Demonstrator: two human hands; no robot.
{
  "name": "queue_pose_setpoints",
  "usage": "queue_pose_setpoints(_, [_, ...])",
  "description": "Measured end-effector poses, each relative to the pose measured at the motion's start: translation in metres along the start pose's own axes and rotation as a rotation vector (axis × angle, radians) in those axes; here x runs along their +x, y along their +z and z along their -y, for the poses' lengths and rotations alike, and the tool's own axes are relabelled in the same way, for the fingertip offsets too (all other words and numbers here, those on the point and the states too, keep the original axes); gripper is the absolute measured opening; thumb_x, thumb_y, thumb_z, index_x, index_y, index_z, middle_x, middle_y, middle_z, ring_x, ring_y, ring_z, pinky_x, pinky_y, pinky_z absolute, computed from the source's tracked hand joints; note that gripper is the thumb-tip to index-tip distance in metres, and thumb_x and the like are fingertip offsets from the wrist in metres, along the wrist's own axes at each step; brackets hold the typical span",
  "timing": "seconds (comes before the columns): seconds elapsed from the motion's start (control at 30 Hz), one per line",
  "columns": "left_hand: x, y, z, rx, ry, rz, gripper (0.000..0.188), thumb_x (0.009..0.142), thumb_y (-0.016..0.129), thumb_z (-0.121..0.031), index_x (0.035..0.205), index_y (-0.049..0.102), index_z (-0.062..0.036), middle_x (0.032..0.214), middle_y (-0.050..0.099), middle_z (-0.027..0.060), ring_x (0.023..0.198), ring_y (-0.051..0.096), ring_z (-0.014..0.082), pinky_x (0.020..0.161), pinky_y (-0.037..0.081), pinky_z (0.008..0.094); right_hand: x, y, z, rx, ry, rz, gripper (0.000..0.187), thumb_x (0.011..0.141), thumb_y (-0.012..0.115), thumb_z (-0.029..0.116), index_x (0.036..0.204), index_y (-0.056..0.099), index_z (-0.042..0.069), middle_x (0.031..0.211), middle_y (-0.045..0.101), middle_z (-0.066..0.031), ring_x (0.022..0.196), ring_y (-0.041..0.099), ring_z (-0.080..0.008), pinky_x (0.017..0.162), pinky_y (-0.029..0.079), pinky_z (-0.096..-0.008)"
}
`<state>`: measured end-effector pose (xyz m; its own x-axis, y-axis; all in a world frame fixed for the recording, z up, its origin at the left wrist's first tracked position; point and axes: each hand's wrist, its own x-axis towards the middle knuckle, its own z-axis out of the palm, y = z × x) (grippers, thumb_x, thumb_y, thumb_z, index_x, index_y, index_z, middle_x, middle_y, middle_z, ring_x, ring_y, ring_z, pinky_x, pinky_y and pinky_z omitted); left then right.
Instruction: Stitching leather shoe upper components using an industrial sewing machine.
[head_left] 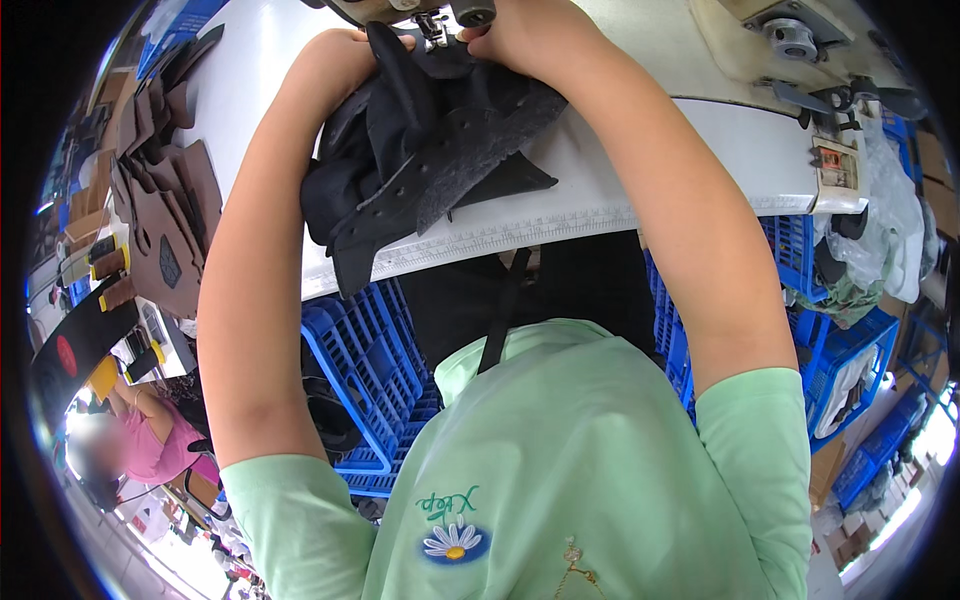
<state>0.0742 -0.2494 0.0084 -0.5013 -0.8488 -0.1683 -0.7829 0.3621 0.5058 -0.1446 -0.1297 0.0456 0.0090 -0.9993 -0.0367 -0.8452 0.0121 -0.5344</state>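
A bunched black fabric piece [450, 150] with a row of small holes along a fuzzy-backed strip lies under the presser foot [433, 30] of a sewing machine. Its lower end hangs over the table's front edge. On the left of the foot, my left hand [345, 58] grips the piece, its fingers partly hidden by a raised black fold. My right hand [525, 38] holds the fabric at the other side, fingertips curled close to the foot. The top of this hand is cut off by the picture's edge.
The white table [590, 170] has a ruler strip [480, 240] along its front edge. Brown cut pieces [165, 200] are stacked at the left. Blue crates [365, 375] stand below, and a handwheel [792, 40] sits at the upper right. Another person [160, 435] sits at far left.
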Motion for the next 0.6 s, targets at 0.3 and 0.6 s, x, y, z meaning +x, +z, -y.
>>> queue_pose_setpoints(0.3, [-0.008, -0.023, -0.013, 0.11, -0.424, 0.391, 0.051, 0.085, 0.061, -0.042, 0.11, 0.07, 0.0017, 0.098, 0.072, 0.0139, 0.084, 0.071, 0.026, 0.067, 0.059, 0.0388, -0.006, 0.01, -0.009, -0.016, -0.101, -0.111, 0.017, 0.075, 0.067, 0.018, 0.082, 0.076, 0.007, 0.086, 0.071, -0.0192, 0.083, 0.068, -0.0369, 0.078, 0.054, -0.0473])
queue_pose_setpoints(0.6, [-0.052, -0.022, -0.047, 0.021, -0.087, 0.112, 0.051, 0.073, 0.083, -0.04, 0.096, 0.074, 0.005, 0.083, 0.073, 0.0141, 0.074, 0.068, 0.0202, 0.072, 0.053, 0.032, -0.014, 0.017, -0.009, -0.101, -0.088, -0.174, 0.021, 0.082, 0.07, 0.029, 0.096, 0.078, 0.016, 0.087, 0.074, -0.0064, 0.087, 0.07, -0.0264, 0.078, 0.055, -0.0383])
